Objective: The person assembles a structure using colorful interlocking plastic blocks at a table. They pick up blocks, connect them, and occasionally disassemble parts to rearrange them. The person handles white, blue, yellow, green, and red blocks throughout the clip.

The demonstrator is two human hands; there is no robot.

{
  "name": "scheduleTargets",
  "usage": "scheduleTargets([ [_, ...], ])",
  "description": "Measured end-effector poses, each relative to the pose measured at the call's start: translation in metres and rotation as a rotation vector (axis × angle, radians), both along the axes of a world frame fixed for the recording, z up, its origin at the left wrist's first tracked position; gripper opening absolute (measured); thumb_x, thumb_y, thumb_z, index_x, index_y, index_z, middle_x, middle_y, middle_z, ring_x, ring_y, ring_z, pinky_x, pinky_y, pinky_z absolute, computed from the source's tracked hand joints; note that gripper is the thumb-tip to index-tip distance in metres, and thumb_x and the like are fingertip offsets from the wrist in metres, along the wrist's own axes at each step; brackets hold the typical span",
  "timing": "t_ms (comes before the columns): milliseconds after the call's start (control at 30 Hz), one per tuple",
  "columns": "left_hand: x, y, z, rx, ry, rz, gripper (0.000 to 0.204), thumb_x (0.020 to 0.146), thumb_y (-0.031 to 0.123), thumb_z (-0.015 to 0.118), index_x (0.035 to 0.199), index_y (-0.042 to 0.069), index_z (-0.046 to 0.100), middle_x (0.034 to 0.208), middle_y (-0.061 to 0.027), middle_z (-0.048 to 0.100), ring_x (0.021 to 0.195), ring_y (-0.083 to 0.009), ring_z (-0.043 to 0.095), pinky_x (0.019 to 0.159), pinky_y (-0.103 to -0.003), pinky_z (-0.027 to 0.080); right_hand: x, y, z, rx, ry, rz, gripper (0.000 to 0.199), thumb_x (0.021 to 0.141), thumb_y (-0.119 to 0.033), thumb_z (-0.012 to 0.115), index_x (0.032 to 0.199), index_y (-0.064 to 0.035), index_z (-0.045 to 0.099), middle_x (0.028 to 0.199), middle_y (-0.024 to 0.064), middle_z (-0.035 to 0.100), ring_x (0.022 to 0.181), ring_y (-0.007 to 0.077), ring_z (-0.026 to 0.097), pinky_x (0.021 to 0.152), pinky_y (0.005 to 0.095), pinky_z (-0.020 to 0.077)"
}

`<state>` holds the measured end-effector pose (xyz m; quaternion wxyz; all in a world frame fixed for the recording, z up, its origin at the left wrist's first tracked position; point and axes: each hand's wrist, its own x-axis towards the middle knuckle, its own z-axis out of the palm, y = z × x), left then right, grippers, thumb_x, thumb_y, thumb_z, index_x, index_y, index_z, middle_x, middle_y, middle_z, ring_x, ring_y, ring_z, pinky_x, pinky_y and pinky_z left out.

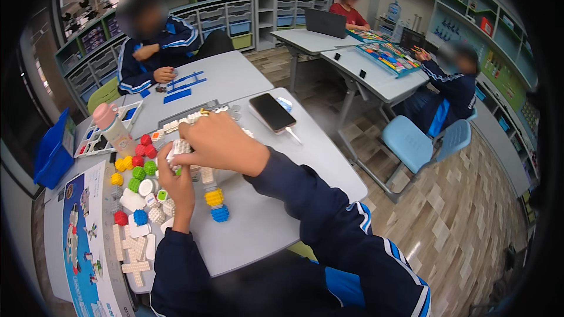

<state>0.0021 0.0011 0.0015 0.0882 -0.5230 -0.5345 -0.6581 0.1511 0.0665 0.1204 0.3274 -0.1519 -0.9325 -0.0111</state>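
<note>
Head view: L hand (pixel 177 186) & R hand (pixel 226 144) pinch white piece (pixel 176 151) btwn fingertips. Yellow block (pixel 214 198) + blue block (pixel 220 213), touching, nearer body than fingers; green blocks (pixel 138 173) L of fingers, phone (pixel 272 111) R.

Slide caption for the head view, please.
Left hand and right hand hold a white studded piece near red studded blocks.

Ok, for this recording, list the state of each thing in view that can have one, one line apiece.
Left hand: closed on a small white block
Right hand: fingers closed on the same block
White block: held between both hands
Phone: lying face up, screen dark
Pink bottle: standing, cap on
Laptop: open, seen from behind
</note>
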Motion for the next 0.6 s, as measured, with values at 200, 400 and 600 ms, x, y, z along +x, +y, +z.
scheduleTargets([
  [200,0.002,0.002,-0.003,0.045,-0.277,-0.218,0.042,0.084,0.004,0.071,0.122,0.001,0.054,0.111,-0.0117,0.063,0.101,-0.0192,0.063,0.086,-0.031,0.05,0.002,-0.001,0.005,0.027,-0.002,0.141,0.054,0.076,-0.042,0.076,0.119,-0.0128,0.06,0.064,0.0148,0.064,0.061,0.035,0.064,0.056,0.0426,0.0485],
  [400,0.006,-0.004,0.001,-0.033,-0.151,-0.213,0.04,0.087,0.012,0.072,0.122,0.003,0.054,0.106,-0.0129,0.066,0.098,-0.02,0.066,0.083,-0.033,0.052,0.003,-0.001,0.016,-0.066,-0.071,0.13,0.041,0.074,-0.037,0.078,0.1,-0.0085,0.065,0.065,0.0115,0.066,0.065,0.0311,0.067,0.058,0.0398,0.0493],
  [600,0.009,-0.008,0.006,-0.037,-0.055,-0.189,0.04,0.088,0.018,0.073,0.121,0.003,0.055,0.105,-0.0164,0.067,0.094,-0.0279,0.068,0.081,-0.034,0.052,0.001,0.008,0.016,-0.039,-0.066,0.157,0.042,0.071,-0.041,0.08,0.091,-0.0079,0.066,0.062,0.0114,0.064,0.059,0.0309,0.064,0.056,0.0382,0.0471],
])
